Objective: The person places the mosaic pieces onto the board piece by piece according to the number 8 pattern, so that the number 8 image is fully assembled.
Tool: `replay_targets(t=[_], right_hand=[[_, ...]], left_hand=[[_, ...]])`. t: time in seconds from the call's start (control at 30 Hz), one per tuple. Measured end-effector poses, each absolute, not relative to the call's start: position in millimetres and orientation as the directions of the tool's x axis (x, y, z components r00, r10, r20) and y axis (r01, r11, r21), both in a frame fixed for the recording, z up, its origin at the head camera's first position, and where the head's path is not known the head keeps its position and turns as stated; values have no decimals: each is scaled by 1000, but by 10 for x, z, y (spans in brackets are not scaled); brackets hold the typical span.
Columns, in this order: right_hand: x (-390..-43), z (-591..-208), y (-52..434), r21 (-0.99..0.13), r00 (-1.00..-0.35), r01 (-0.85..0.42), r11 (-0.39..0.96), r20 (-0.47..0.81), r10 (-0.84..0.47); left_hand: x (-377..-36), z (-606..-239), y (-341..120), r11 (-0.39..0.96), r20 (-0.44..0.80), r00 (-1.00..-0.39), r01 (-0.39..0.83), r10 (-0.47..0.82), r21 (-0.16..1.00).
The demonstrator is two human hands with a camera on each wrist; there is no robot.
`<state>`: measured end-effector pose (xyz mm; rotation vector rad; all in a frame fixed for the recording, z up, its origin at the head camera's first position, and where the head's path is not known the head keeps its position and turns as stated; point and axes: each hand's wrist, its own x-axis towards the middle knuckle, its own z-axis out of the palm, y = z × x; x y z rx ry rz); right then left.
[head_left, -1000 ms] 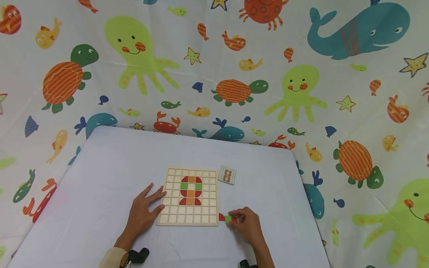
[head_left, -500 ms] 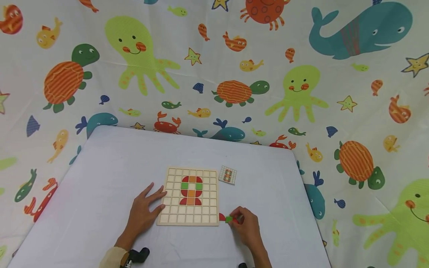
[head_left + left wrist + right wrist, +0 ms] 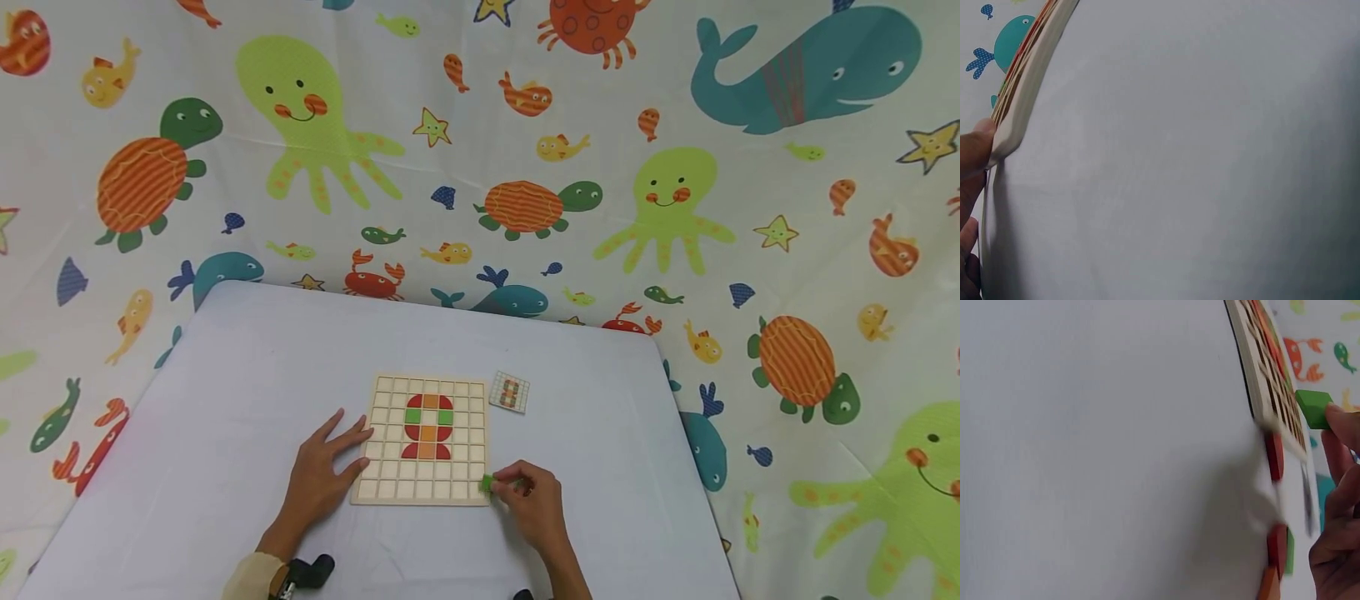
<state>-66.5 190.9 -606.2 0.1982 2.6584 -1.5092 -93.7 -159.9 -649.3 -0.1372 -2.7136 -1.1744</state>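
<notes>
A wooden grid board (image 3: pixel 375 492) lies on the white table, with red, green and orange pieces set in its middle cells. My left hand (image 3: pixel 318 475) rests at the board's left edge, fingers spread and straight. In the left wrist view its thumb (image 3: pixel 977 147) touches the board's side. My right hand (image 3: pixel 534 500) pinches a green square tile (image 3: pixel 1314 408) between thumb and finger, held up at the board's lower right corner. Below it in the right wrist view lie a red piece (image 3: pixel 1275 455) against the board, another red piece (image 3: pixel 1277 547), a green piece (image 3: pixel 1290 551) and an orange piece (image 3: pixel 1269 584).
A small pattern card (image 3: pixel 509 392) showing a similar coloured figure on a grid lies beside the board's upper right corner. Behind the white-covered table (image 3: pixel 285 350) hangs a curtain (image 3: pixel 420 183) printed with sea animals.
My right hand has picked the green tile up from the table and moved it left to the board's lower right corner. My left hand stays in place.
</notes>
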Motion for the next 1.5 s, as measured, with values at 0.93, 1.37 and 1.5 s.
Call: replay_targets(t=[0.93,1.37,1.5], right_hand=[[-913,-6127,724,-829,-996,70,555,-88,-6],[-962,-6148,588,-725,-998,62,686,-48,40],[-975,-6161,567,-721,-998,61,690,-42,45]], left_hand=[[-936,-6520,-1613,686,208,-978,163,16,710],[-942,-6523,-1622,682,228,-973,177,15,710],[-945,-6525,-1625,681,216,-976,168,14,713]])
